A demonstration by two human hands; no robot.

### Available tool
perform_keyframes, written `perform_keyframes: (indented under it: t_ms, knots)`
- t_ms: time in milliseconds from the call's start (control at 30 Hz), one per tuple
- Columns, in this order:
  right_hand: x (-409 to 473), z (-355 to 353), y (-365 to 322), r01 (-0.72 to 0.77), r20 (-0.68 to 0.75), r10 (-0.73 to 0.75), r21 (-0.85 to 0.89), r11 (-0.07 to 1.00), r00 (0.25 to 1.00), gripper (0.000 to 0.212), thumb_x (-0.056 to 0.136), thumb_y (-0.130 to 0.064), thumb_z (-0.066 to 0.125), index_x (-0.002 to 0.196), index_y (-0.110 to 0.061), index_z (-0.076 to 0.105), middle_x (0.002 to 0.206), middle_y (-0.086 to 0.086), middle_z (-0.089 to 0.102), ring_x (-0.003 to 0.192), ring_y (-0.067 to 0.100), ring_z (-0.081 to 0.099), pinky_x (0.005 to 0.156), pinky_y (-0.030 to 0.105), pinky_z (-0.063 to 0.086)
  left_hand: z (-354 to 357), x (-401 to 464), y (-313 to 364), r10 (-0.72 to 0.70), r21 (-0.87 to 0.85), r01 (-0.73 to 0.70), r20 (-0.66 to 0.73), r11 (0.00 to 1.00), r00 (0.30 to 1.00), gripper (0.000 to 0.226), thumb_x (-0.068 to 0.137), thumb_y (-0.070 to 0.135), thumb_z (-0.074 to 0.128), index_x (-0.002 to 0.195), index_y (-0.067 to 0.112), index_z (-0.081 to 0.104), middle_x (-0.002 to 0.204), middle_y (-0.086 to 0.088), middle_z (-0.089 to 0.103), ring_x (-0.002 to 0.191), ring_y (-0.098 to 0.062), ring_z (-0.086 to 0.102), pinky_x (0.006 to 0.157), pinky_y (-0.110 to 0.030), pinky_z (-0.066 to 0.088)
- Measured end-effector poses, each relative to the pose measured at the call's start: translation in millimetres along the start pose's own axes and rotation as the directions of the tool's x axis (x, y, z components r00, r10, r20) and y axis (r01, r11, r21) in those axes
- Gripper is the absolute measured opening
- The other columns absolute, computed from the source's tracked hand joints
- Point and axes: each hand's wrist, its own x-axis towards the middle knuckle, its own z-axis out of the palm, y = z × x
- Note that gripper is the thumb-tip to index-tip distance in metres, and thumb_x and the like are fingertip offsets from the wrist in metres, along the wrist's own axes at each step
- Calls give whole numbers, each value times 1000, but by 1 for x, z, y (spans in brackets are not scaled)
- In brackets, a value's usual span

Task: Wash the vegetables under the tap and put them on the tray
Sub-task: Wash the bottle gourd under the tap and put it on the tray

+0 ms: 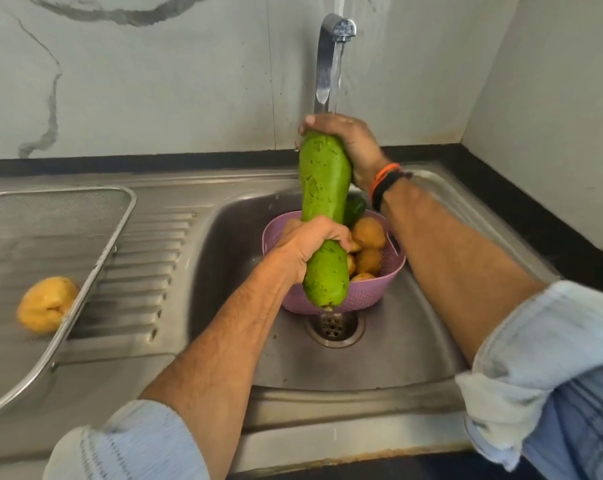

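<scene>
Near edge first: both forearms reach in over the sink (414, 341) rim, sleeves rolled. Left hand (310, 245) has its fingers wrapped round the lower third of the long green gourd (322, 188), thumb side up. The gourd's blunt lower end hangs just above the drain (334, 328) and in front of the pink basket (362, 296), not resting on either as far as I can tell. Long axis is near vertical, tilted slightly away from the camera at the top. Basket sits in the sink bowl with several yellow-brown vegetables (369, 233) and a dark green one (355, 207) still in it. Farther back, right hand (341, 140) is clamped over the gourd's top end, knuckles right under the running stream from the tap (338, 29), so water hits the hand and runs down the skin. Tray (95, 265) is on the drainboard well to the left, with one yellow vegetable (47, 304) already on it. Key relation: tray lies on the left hand's side, so I'd judge the left hand leads the transfer, and the gourd needs laying roughly horizontal to sit in the tray. Wet skin, slip risk when the top grip lets go.
</scene>
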Motion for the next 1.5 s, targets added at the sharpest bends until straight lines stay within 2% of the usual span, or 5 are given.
perform_keyframes:
  t_ms: [367, 533, 733, 1000, 1500]
  knots:
    - [2, 34, -15, -275, -425, -172, -794, 542, 889, 45, 81, -41, 56, 113, -14, 69, 117, 11, 67, 108, 31, 60, 82, 25, 41, 8, -3, 1, 24, 16, -23, -69, 1000, 997, 13, 59, -8, 68, 69, 1, 69, 57, -13, 62, 46, -23, 57, 52, -28, 51]
    - [10, 7, -32, -249, -58, 243, -323, 913, 968, 22, 93, -16, 53, 83, -2, 67, 82, 11, 72, 78, 23, 69, 80, 34, 59, 4, 0, 0, 38, 27, -37, -18, 999, 999, 19, 60, -8, 69, 77, 1, 70, 60, -12, 63, 47, -23, 59, 57, -31, 53]
    - [-10, -7, 13, -54, -19, 61, 254, 966, 998, 24, 92, -23, 54, 94, 0, 63, 88, 16, 69, 80, 29, 66, 81, 39, 54, 4, -6, 0, 25, 36, -25, -3, 999, 1000, 16, 64, -9, 69, 77, -1, 70, 56, -12, 62, 47, -22, 59, 55, -30, 53]
    - [-1, -3, 7, -253, -397, 195, -99, 962, 897, 51, 58, -42, 74, 99, -12, 77, 93, 12, 76, 81, 30, 73, 81, 54, 60, 9, -4, -1, 0, 37, 0, -6, 999, 1000, 16, 64, -8, 68, 78, -1, 70, 58, -12, 64, 45, -22, 59, 54, -28, 52]
    - [3, -5, 20, -186, -346, 192, 51, 981, 919, 45, 71, -41, 65, 101, -11, 76, 101, 11, 75, 84, 28, 68, 81, 44, 57, 1, 1, -3, 3, 45, -2, -41, 999, 999, 26, 60, -8, 71, 85, -2, 71, 63, -15, 66, 50, -24, 61, 59, -36, 57]
